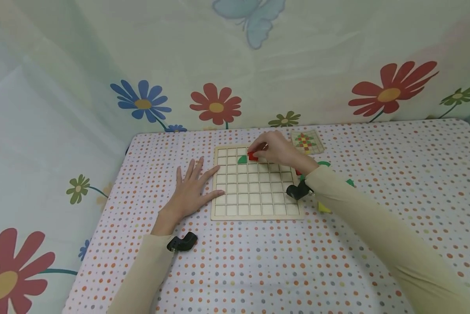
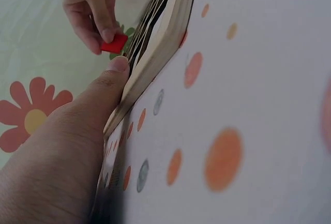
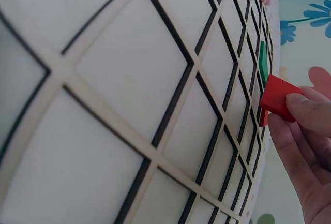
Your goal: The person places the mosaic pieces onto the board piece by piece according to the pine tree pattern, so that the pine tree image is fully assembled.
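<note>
A pale wooden grid board (image 1: 254, 198) lies on the table. My right hand (image 1: 276, 149) is over its far rows and pinches a red square tile (image 3: 280, 98) between thumb and fingers. Behind that tile, the right wrist view shows a bit of red (image 3: 264, 118) at the board. One cell to the left sits a green piece (image 1: 242, 159) with a curved edge. My left hand (image 1: 189, 192) lies spread on the table at the board's left side, its thumb and index finger reaching the rim.
Behind my right hand lies a pattern card (image 1: 315, 147) with a coloured tree-like design. Partly under the right forearm are loose pieces, among them a yellow one (image 1: 324, 208) and a green one (image 1: 350, 182). A flowered cloth (image 1: 317, 65) hangs behind the dotted table (image 1: 235, 270).
</note>
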The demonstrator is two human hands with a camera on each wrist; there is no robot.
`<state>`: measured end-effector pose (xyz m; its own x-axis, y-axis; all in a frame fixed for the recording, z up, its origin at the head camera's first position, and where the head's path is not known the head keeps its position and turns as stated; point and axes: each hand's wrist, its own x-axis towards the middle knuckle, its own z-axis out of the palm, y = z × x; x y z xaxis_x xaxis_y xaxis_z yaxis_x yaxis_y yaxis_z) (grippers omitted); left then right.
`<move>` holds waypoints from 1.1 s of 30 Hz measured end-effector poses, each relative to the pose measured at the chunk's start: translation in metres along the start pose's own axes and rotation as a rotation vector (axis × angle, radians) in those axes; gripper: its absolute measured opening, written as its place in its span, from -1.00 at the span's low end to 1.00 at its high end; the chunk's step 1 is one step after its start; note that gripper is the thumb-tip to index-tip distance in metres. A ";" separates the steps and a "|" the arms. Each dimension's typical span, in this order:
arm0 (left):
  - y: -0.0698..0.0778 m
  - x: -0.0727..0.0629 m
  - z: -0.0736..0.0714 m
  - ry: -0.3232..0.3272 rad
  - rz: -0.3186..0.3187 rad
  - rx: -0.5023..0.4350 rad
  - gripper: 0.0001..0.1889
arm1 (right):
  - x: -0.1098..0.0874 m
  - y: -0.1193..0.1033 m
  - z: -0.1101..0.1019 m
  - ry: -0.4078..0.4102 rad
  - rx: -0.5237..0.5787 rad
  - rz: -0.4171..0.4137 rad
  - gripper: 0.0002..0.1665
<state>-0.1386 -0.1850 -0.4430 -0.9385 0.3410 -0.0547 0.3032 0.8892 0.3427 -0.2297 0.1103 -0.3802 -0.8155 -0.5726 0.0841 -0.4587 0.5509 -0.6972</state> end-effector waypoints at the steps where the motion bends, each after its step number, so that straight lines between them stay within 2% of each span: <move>1: 0.000 0.000 0.000 0.002 0.002 0.001 -0.15 | 0.001 0.000 0.001 -0.001 0.003 0.002 -0.83; 13: -0.002 0.000 -0.001 -0.001 0.001 0.006 -0.14 | 0.007 -0.003 0.009 -0.045 -0.062 0.020 -0.81; 26: -0.002 -0.001 -0.003 -0.017 -0.013 0.017 -0.15 | 0.012 -0.007 0.015 -0.064 -0.198 -0.036 -0.81; 33: 0.000 0.000 -0.003 -0.021 -0.012 0.012 -0.15 | 0.012 -0.013 0.017 -0.126 -0.332 -0.056 -0.81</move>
<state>-0.1390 -0.1862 -0.4404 -0.9385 0.3364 -0.0781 0.2939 0.8968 0.3307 -0.2280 0.0861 -0.3820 -0.7455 -0.6664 0.0129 -0.6079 0.6719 -0.4231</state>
